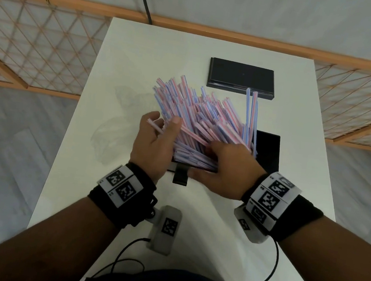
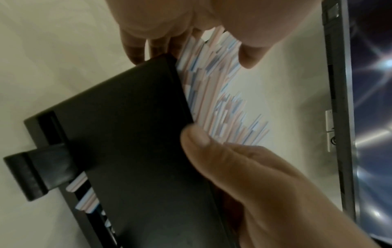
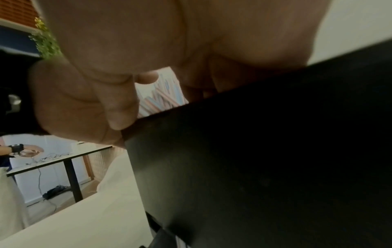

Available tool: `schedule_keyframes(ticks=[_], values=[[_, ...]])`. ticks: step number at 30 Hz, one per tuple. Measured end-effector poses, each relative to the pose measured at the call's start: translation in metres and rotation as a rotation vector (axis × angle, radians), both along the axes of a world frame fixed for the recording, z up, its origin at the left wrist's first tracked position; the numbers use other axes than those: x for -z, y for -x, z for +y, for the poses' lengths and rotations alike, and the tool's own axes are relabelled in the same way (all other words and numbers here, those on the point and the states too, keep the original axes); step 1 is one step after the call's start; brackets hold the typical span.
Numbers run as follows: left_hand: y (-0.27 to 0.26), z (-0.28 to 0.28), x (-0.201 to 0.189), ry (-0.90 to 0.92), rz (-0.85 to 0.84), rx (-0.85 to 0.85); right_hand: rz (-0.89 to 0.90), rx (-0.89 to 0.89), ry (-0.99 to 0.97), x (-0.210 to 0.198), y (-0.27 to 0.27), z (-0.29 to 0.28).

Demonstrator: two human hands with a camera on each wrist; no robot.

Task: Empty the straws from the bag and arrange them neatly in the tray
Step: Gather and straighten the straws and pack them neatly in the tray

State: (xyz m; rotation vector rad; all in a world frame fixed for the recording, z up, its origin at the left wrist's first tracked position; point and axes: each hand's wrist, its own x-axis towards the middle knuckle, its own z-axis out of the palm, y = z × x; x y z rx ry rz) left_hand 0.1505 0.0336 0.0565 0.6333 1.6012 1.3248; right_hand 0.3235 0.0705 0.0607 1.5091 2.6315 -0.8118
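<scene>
**Straws out, squaring up in tray**
Clear bag (image 1: pixel 121 117) lies empty on the left of the counter (image 1: pixel 214 238); straws (image 1: pixel 201 119) sit fanned in the tray (image 1: pixel 270 151), leaning far-left; left hand (image 1: pixel 153 145) open, flat against the pile; right hand (image 1: pixel 228 169) curled round the near ends. Next we'd rake them parallel and level

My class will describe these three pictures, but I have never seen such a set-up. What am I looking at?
No machine here: a person wears one camera on the head and one on each wrist. The head picture looks down on a white table. A black tray holds a messy heap of striped straws. The left hand cups the heap's side; the right hand reaches into it, fingers hidden. A clear bag lies to the left, a flat black box farther back.
</scene>
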Motion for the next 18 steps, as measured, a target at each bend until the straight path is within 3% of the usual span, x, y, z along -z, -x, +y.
schedule_keyframes(ticks=[2,7,13,18], values=[[-0.003,0.001,0.005,0.006,-0.019,0.045,-0.098,-0.014,0.046,0.003,0.006,-0.001],[-0.01,-0.002,0.0,-0.033,-0.042,0.042,0.074,-0.044,0.066,0.004,0.022,-0.002],[-0.004,-0.001,-0.006,-0.066,0.039,-0.095,-0.116,-0.021,0.193,0.01,0.024,0.002],[-0.008,0.003,-0.004,-0.074,-0.014,-0.035,0.068,-0.013,0.295,0.013,0.029,0.006]])
